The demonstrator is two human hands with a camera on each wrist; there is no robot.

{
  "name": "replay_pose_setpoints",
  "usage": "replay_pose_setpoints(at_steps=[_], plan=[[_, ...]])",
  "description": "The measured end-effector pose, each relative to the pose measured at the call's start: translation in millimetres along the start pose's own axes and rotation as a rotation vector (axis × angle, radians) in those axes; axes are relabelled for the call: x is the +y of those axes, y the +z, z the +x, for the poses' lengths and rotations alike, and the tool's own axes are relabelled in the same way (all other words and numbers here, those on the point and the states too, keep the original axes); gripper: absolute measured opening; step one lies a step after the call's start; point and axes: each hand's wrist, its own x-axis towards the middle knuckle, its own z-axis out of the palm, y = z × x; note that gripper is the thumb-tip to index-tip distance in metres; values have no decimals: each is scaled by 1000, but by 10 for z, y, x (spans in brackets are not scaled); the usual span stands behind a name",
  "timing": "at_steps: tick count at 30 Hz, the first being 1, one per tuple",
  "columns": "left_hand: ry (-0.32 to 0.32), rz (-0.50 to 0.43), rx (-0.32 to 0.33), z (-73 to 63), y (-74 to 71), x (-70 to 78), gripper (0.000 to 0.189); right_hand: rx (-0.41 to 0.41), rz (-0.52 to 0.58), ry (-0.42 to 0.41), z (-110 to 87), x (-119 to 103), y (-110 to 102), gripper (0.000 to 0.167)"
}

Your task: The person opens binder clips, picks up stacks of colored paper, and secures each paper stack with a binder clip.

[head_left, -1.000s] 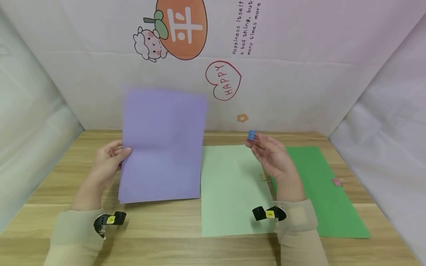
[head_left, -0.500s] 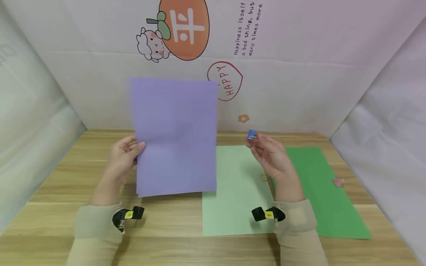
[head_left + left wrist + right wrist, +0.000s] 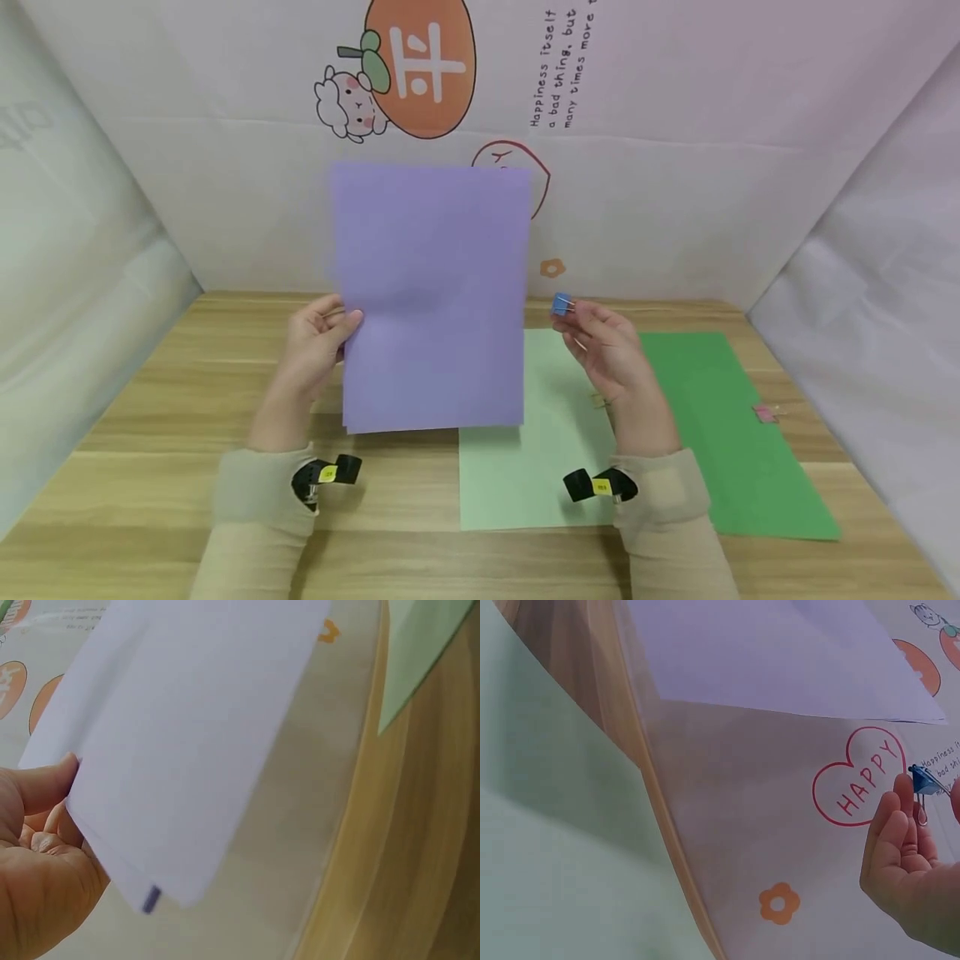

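Observation:
Purple paper [image 3: 435, 308], more than one sheet by its doubled lower edge, is held up off the table. My left hand [image 3: 315, 346] pinches its left edge between thumb and fingers; the left wrist view shows the thumb on the near face of the paper [image 3: 172, 765]. To the right, my right hand [image 3: 607, 346] holds a blue binder clip [image 3: 561, 304] by its wire handles, a short way from the paper's right edge. In the right wrist view the clip [image 3: 924, 780] sits at the fingertips, apart from the purple paper [image 3: 780, 660].
Pale green paper [image 3: 540, 483] lies on the wooden table [image 3: 405, 558], a yellowish clip [image 3: 598, 401] at its right edge. Right of it, darker green paper [image 3: 720, 433] bears a pink clip [image 3: 765, 413]. A white printed cloth [image 3: 675, 208] stands behind the table.
My left hand has carried the purple paper rightward and slightly up, nearer the blue binder clip. The paper now covers part of the heart print. My right hand has hardly moved.

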Motion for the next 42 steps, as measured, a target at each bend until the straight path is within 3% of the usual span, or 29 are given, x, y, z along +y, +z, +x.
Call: replay_pose_setpoints(at_steps=[9,15,32,42], plan=[[38,-30,-1,45,139,32,16,26,-51,-82,-13,-8,57,18],[26,-22,-25,77,185,29,18,8,-53,-146,-54,-70,77,6],[19,2,-30,71,166,-9,18,48,-165,-72,-29,-41,140,8],[18,-6,-39,73,165,-23,20,39,-158,-66,-29,-44,160,7]])
